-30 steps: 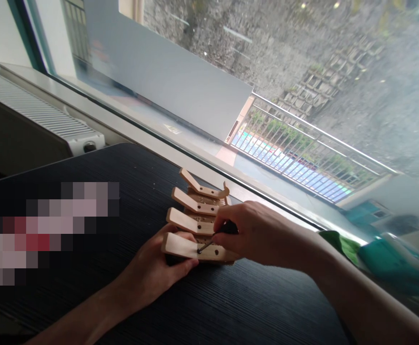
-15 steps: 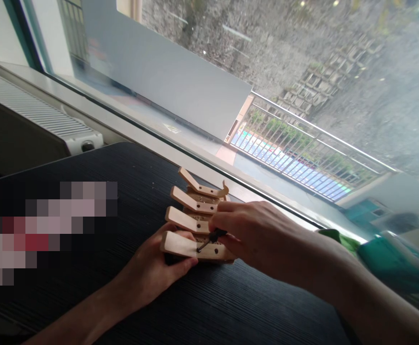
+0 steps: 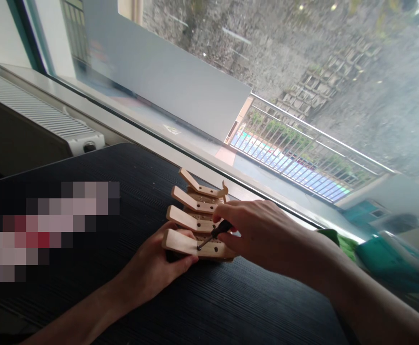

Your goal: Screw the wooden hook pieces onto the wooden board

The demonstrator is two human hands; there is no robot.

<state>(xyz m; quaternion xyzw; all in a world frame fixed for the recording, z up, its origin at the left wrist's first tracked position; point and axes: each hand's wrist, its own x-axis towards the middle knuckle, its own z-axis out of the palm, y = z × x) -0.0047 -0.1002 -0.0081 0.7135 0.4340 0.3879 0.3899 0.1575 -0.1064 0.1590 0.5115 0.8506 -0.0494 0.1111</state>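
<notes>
A wooden rack (image 3: pixel 205 207) with several angled hooks and dark screws lies on the dark table. My left hand (image 3: pixel 162 261) is closed around its near end, thumb along the lower edge of the nearest wooden hook (image 3: pixel 180 243). In my right hand (image 3: pixel 245 225) is a small screwdriver (image 3: pixel 215 233) with a black handle and a thin metal shaft. Its tip meets a screw at the bend of the nearest hook. The fingers of my right hand cover part of the handle and the right side of the rack.
The black wood-grain table (image 3: pixel 123 177) runs up to the window sill. A white radiator (image 3: pixel 51 110) stands at the left. At the right are a green cloth (image 3: pixel 339 242) and a teal container (image 3: pixel 392 261). A patch of the table at the left is pixelated.
My right-hand fingers have shifted on the screwdriver, showing more of its black handle. Its tip stays at the same screw; my left hand and the rack have hardly moved.
</notes>
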